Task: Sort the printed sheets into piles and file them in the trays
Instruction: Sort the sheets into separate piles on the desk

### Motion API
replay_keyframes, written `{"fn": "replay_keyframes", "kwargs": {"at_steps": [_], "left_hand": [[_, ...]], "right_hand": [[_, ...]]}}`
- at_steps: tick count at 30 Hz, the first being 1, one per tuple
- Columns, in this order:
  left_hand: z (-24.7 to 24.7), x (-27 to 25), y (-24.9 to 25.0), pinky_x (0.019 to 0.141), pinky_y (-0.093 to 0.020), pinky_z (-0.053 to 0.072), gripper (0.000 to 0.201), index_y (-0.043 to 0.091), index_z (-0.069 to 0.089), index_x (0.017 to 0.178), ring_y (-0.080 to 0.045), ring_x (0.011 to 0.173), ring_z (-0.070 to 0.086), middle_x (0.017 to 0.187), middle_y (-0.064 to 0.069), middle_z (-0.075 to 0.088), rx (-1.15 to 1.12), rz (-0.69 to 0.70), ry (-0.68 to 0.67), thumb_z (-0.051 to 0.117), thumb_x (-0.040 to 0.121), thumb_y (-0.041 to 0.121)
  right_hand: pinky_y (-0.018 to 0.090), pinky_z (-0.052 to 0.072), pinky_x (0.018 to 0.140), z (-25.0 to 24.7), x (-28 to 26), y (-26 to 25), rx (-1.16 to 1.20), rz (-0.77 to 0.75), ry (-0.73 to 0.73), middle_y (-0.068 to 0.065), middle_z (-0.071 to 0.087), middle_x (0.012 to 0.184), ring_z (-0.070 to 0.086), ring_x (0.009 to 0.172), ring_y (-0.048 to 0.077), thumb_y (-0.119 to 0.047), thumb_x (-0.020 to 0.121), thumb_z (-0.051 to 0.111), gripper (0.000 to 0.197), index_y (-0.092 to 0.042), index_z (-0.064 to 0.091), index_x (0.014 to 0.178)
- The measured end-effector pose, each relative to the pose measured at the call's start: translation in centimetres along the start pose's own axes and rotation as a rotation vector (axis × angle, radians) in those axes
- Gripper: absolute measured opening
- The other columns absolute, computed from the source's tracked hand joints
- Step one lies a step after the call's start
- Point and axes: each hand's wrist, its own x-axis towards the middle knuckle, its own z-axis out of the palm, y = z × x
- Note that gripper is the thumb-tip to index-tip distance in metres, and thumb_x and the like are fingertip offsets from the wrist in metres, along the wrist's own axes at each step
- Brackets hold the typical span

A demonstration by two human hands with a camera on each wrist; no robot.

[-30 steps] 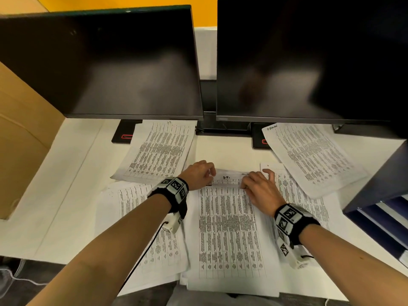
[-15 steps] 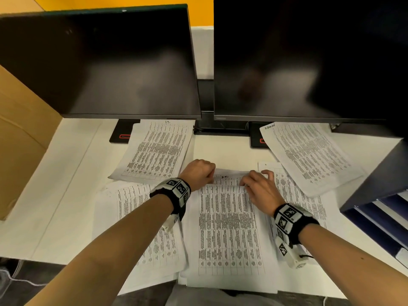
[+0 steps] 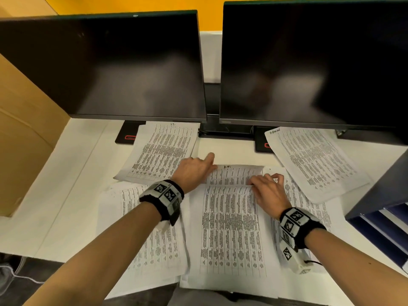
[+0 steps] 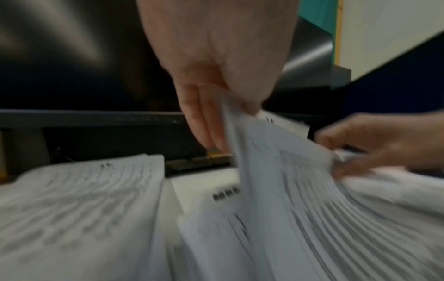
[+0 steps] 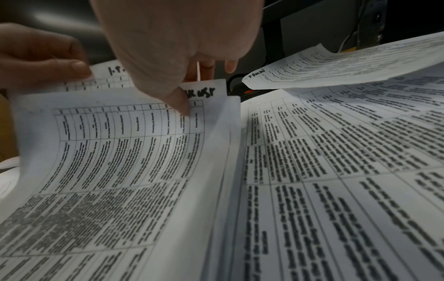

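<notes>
Sorting is under way but filing has not begun, as far as I can judge: printed sheets lie in four places around the middle stack [image 3: 229, 228] on the white desk [image 3: 72, 180], and what shows of the trays [image 3: 384, 230] at the right edge is too little to tell whether any paper is in them. Piles counted: one at the far left [image 3: 163, 151], one at the far right [image 3: 313, 160], one at the near left [image 3: 141, 217], one at the near right [image 3: 309, 195] under the wrist. Both hands work the stack's far edge. The left hand [image 3: 194, 171] pinches the lifted top sheet [image 3: 236, 175] at its left corner (index finger pointing free), while the right hand [image 3: 268, 191] curls thumb and fingers round the stack's right corner, thumb pressing the page beneath. Two dark monitors [image 3: 106, 69] stand behind, a cardboard box [image 3: 24, 138] to the left.
</notes>
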Motion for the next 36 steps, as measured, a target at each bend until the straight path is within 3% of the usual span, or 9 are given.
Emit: {"fn": "replay_keyframes", "kwargs": {"at_steps": [3, 6, 9, 11, 13, 18, 22, 28, 36], "left_hand": [[-2.1, 0.0, -2.2, 0.056, -0.025, 0.049, 0.038, 0.014, 0.049, 0.109, -0.014, 0.057, 0.056, 0.079, -0.002, 0.058, -0.441, -0.239, -0.316, 0.068, 0.083, 0.032], [-1.9, -0.7, -3.9, 0.057, -0.023, 0.054, 0.025, 0.008, 0.061, 0.102, -0.012, 0.062, 0.060, 0.089, -0.006, 0.060, -0.540, -0.318, -0.542, 0.073, 0.080, 0.014], [-0.5, -1.2, -5.2, 0.062, -0.026, 0.052, 0.010, 0.012, 0.061, 0.082, -0.017, 0.065, 0.060, 0.078, -0.006, 0.063, -0.635, -0.369, -0.266, 0.068, 0.083, 0.019], [0.0, -1.8, -5.5, 0.077, -0.037, 0.055, 0.022, 0.009, 0.058, 0.104, -0.026, 0.084, 0.066, 0.095, -0.011, 0.067, -1.006, -0.497, -0.001, 0.062, 0.088, 0.024], [0.6, -2.3, -5.3, 0.082, -0.043, 0.055, 0.043, 0.009, 0.043, 0.124, -0.030, 0.096, 0.065, 0.110, -0.013, 0.063, -1.256, -0.602, 0.079, 0.061, 0.089, 0.027], [1.2, -2.3, -5.7, 0.067, -0.035, 0.055, 0.030, 0.000, 0.057, 0.109, -0.030, 0.087, 0.064, 0.101, -0.016, 0.064, -0.948, -0.702, -0.249, 0.067, 0.081, 0.003], [0.3, -2.5, -9.3, 0.064, -0.028, 0.048, 0.006, 0.008, 0.057, 0.093, -0.022, 0.076, 0.057, 0.096, -0.015, 0.063, -1.052, -0.863, -0.130, 0.057, 0.087, 0.007], [-0.9, -3.2, -17.9, 0.084, -0.048, 0.051, 0.031, -0.006, 0.058, 0.107, -0.040, 0.097, 0.063, 0.109, -0.026, 0.063, -0.868, -1.033, -0.044, 0.059, 0.082, 0.012], [-3.0, 0.0, -21.3, 0.103, -0.045, 0.040, 0.046, 0.000, 0.035, 0.135, -0.042, 0.122, 0.047, 0.132, -0.026, 0.049, -0.514, -1.110, 0.116, 0.044, 0.090, 0.006]], "right_hand": [[0.032, 0.020, 0.082, 0.2, 0.0, 0.1, -0.007, 0.010, -0.003, -0.007, 0.065, 0.083, 0.058, 0.081, 0.018, -0.011, 0.083, 0.059, 0.012, -0.022, 0.059, 0.090], [0.032, 0.020, 0.084, 0.4, 0.3, -0.1, 0.005, 0.014, -0.005, -0.005, 0.065, 0.084, 0.058, 0.081, 0.019, -0.013, 0.083, 0.059, 0.011, -0.022, 0.061, 0.090], [0.034, 0.021, 0.087, 0.4, 0.5, -0.2, 0.011, 0.019, -0.026, -0.005, 0.064, 0.088, 0.057, 0.085, 0.019, -0.013, 0.084, 0.058, 0.010, -0.022, 0.060, 0.090], [0.035, 0.020, 0.089, 0.3, 0.6, -0.3, 0.015, 0.041, -0.060, -0.005, 0.062, 0.090, 0.055, 0.087, 0.019, -0.015, 0.086, 0.056, 0.009, -0.022, 0.059, 0.091], [0.035, 0.019, 0.089, 0.2, 0.7, -0.3, 0.019, 0.059, -0.076, -0.005, 0.060, 0.091, 0.054, 0.089, 0.018, -0.016, 0.088, 0.054, 0.009, -0.022, 0.058, 0.093], [0.034, 0.018, 0.089, 0.3, 1.1, -0.6, 0.007, 0.069, -0.081, -0.006, 0.060, 0.093, 0.055, 0.091, 0.018, -0.016, 0.089, 0.053, 0.012, -0.023, 0.060, 0.096], [0.035, 0.020, 0.089, 0.4, 1.3, -0.9, 0.002, 0.080, -0.048, -0.004, 0.061, 0.091, 0.056, 0.089, 0.020, -0.014, 0.088, 0.056, 0.013, -0.022, 0.061, 0.096], [0.040, 0.025, 0.089, 0.7, 1.7, -1.3, -0.003, 0.087, -0.056, -0.005, 0.060, 0.090, 0.055, 0.089, 0.019, -0.013, 0.087, 0.055, 0.014, -0.023, 0.060, 0.095], [0.027, 0.015, 0.077, 0.6, 1.4, -2.3, -0.015, 0.083, -0.010, -0.009, 0.065, 0.082, 0.060, 0.080, 0.018, -0.003, 0.079, 0.063, 0.026, -0.025, 0.058, 0.089]]}}
